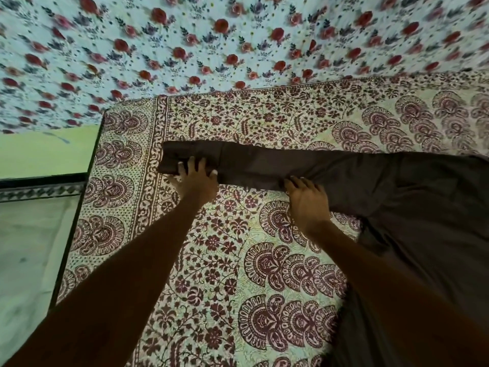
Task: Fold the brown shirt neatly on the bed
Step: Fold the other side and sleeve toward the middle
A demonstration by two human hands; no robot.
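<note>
While the shirt (pixel 402 202) lies spread on the bed (pixel 238 260), its long sleeve (pixel 254 165) runs out flat from the body of the garment toward the person's left, and both hands are on that sleeve. The left hand (pixel 197 181) is at the cuff end. Its fingers (pixel 191 164) are straight and spread apart, with the tips pressed down on the brown fabric. The thumb lies out to the side on the bed, just short of the sleeve's near edge. Just left of those fingertips the sleeve ends, and there it looks doubled into a thicker band. The right hand (pixel 308 200) is further along toward the shoulder, at the sleeve's near edge. Its fingers (pixel 293 182) are bent and bunched close together, with the tips at that edge, and I cannot tell whether they pinch the fabric or only press on it. Between the two sets of fingers the sleeve lies smooth and straight. Right of the right fingers it widens into the shirt's body, which covers the bed's right side and runs down along the right forearm to the frame's edge. Beyond both sets of fingertips, past the bed's far edge, hangs a blurred floral cloth (pixel 211 35). Left of the left fingers, past the bed's dark side edge, is a green wall (pixel 45 152).
</note>
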